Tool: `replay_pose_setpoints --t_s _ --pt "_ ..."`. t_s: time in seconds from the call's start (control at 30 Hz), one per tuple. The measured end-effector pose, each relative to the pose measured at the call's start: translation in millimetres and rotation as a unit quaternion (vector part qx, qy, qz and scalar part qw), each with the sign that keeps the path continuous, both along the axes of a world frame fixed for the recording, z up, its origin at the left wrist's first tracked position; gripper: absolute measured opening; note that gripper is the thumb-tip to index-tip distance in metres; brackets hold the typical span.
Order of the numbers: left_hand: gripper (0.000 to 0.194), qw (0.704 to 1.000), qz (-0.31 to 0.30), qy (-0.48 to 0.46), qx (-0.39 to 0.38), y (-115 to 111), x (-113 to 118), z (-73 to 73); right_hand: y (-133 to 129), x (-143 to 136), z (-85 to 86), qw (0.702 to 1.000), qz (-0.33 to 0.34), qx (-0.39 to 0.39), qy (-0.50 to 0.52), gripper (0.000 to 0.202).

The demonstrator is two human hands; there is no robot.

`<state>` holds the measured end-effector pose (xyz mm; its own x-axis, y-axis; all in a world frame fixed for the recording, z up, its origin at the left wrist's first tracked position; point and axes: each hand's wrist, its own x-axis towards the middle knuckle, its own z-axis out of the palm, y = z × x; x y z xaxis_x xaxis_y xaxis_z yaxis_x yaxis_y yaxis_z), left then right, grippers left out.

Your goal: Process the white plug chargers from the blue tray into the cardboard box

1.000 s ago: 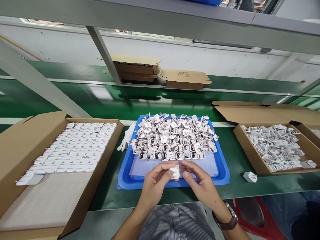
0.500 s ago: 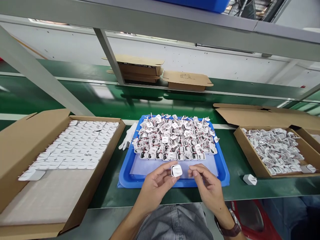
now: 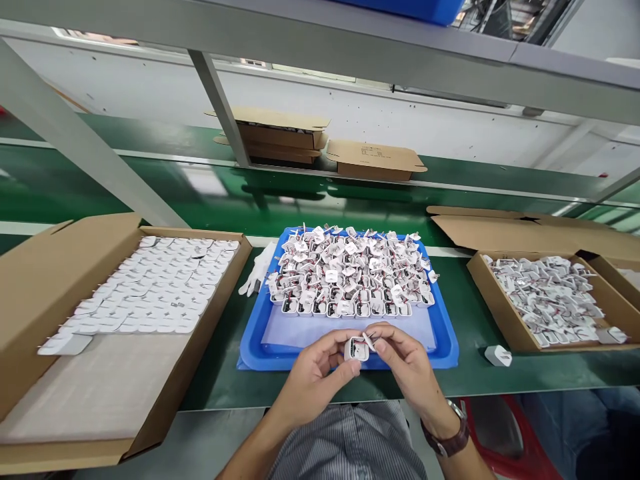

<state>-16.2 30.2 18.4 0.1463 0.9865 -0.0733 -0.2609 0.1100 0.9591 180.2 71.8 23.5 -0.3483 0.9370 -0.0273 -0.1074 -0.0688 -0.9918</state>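
My left hand (image 3: 320, 375) holds a small white open-topped housing (image 3: 357, 349) over the front edge of the blue tray (image 3: 250, 340). Dark parts show inside the housing. Between the fingertips of my right hand (image 3: 407, 357) is a white cap (image 3: 369, 342), tilted at the housing's upper right edge. Just beyond both hands, rows of white housings (image 3: 334, 308) with loose caps and reddish wires fill the back of the tray, on a pale sheet (image 3: 295, 333).
At the left, an open carton (image 3: 200, 353) holds rows of white pieces. On the right stands another carton (image 3: 495, 307) of white pieces, with a single white piece (image 3: 499, 356) before it. A white glove (image 3: 257, 270) lies beside the tray.
My right hand has moved left to meet the left hand and taken hold of the cap. The cap, earlier over the housing, is now lifted aside, showing the inside.
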Motion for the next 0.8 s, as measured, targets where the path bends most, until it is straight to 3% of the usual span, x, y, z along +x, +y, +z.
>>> replay_pose_setpoints --t_s 0.5,0.8 --pt "0.031 1.000 0.011 0.009 0.026 -1.7 -4.2 -4.2 -1.7 -6.0 -7.9 0.999 -0.018 -0.037 0.014 0.021" --pt "0.032 0.998 0.019 0.047 0.034 -3.9 -4.7 1.5 -0.5 -4.8 -9.3 0.998 -0.023 -0.061 0.018 0.025"
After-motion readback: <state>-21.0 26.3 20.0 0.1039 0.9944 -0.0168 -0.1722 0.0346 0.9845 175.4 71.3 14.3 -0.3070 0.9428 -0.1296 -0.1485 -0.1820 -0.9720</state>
